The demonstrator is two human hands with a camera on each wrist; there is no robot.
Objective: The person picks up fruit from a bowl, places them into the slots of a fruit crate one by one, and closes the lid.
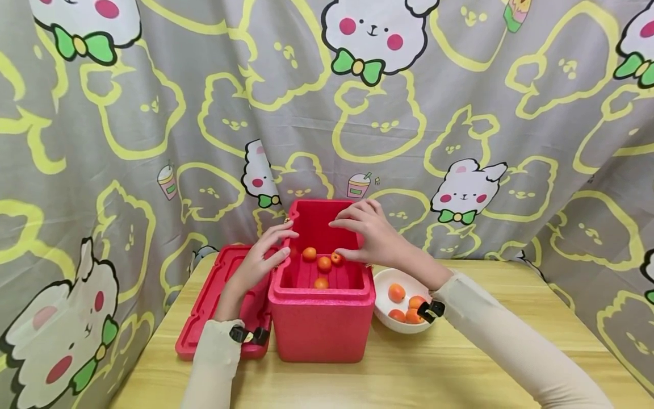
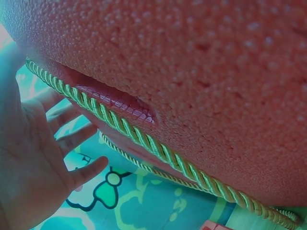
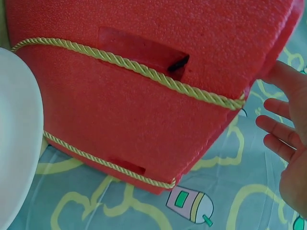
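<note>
A red foam box (image 1: 321, 329) stands uncovered on the table, with several small orange fruits (image 1: 324, 263) on its floor. My left hand (image 1: 263, 255) is at the box's left rim, fingers spread and nothing held; its palm shows beside the box wall in the left wrist view. Over the right rim reaches my right hand (image 1: 368, 230), with fingers apart and thumb near one fruit by the inner right wall. The right wrist view has the fingers (image 3: 278, 125) separated, while the thumb tip is hidden behind the box edge.
Right of the box, a white bowl (image 1: 383, 315) holds several more orange fruits. The red lid (image 1: 191, 335) lies on the table (image 1: 460, 363) to the left. Twisted yellow cords (image 3: 144, 71) run along the box's sides. A patterned curtain (image 1: 306, 125) hangs behind.
</note>
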